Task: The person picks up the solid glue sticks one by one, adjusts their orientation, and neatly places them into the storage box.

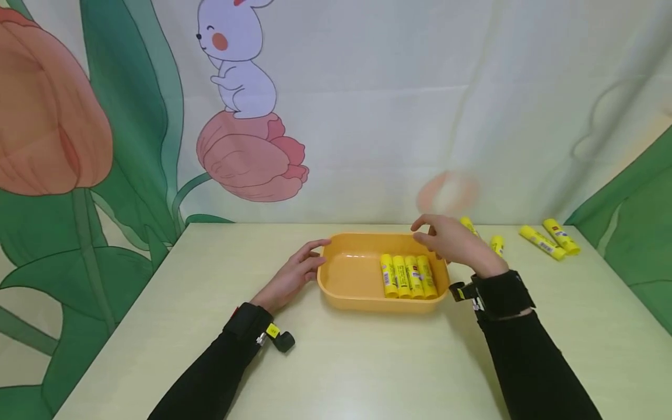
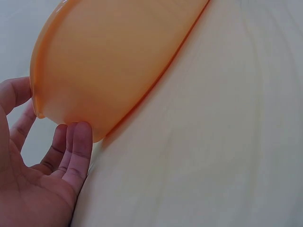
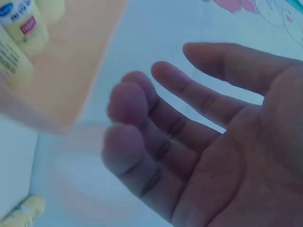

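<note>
An orange-yellow tray with rounded corners stands on the table. Several yellow glue sticks lie side by side in its right half. At the tray's left end my left hand rests its fingers against the outer wall and rim. In the left wrist view, fingertips touch the outside of the tray wall. Over the far right corner hovers my right hand, fingers loosely bent. Nothing is between its fingers in the right wrist view, where the tray lies beside the fingertips.
Right of the tray, two glue sticks lie close together near the table's far edge. Another glue stick and a further one are partly hidden behind my right hand. A printed curtain hangs behind the table.
</note>
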`<state>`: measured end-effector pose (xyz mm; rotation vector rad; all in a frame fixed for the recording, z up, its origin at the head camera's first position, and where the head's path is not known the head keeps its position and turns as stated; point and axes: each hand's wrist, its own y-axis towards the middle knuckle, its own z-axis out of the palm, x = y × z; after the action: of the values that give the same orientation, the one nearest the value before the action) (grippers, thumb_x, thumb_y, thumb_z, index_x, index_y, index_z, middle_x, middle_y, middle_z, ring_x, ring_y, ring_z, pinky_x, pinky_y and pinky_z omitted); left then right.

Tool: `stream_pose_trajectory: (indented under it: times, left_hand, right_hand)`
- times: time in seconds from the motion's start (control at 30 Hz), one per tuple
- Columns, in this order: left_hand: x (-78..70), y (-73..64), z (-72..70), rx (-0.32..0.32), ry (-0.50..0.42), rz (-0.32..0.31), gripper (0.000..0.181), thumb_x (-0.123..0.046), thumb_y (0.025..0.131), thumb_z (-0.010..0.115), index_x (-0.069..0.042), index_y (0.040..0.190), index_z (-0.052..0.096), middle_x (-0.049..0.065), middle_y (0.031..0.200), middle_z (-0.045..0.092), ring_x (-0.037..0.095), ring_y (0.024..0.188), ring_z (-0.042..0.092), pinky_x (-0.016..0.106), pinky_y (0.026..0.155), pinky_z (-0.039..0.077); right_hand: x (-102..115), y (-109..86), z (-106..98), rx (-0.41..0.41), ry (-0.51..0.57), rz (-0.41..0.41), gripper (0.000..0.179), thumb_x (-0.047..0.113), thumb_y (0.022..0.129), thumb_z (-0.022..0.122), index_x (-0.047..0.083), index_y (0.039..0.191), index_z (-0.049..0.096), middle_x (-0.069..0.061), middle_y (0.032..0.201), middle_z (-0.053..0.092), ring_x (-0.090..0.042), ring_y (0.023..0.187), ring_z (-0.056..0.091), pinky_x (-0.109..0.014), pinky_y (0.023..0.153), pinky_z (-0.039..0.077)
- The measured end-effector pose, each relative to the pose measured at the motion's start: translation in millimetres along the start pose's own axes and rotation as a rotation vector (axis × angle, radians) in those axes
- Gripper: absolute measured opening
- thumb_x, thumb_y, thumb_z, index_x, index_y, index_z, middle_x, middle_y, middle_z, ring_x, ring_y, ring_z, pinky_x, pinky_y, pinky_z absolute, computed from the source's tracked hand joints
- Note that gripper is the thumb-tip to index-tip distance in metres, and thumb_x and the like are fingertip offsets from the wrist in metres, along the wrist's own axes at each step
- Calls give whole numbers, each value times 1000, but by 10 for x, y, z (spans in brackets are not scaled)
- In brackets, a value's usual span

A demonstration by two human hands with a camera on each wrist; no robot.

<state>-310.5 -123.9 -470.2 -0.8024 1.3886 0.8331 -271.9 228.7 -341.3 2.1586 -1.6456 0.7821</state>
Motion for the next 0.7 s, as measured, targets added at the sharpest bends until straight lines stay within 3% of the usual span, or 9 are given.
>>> stream_pose_trajectory:
  times: [0.37, 0.7]
  left_hand:
    - [-8, -34, -22, -20, 12, -17, 43, -24, 110, 53, -23, 153, 47, 18, 135, 44, 30, 116, 55, 27, 96, 54]
    - [0, -4, 0, -11, 21, -28, 46, -25, 110, 53, -22, 155, 45, 18, 135, 43, 30, 116, 55, 27, 95, 53]
  right_hand:
    - [-217, -126, -345, -57, 38, 38, 35, 22, 109, 54, 1, 137, 54, -10, 83, 58, -24, 64, 56, -36, 57, 53]
    - [-390, -212, -480, -101, 37, 80, 40, 23, 109, 52, -1, 141, 50, -15, 91, 61, -24, 67, 57, -34, 59, 53]
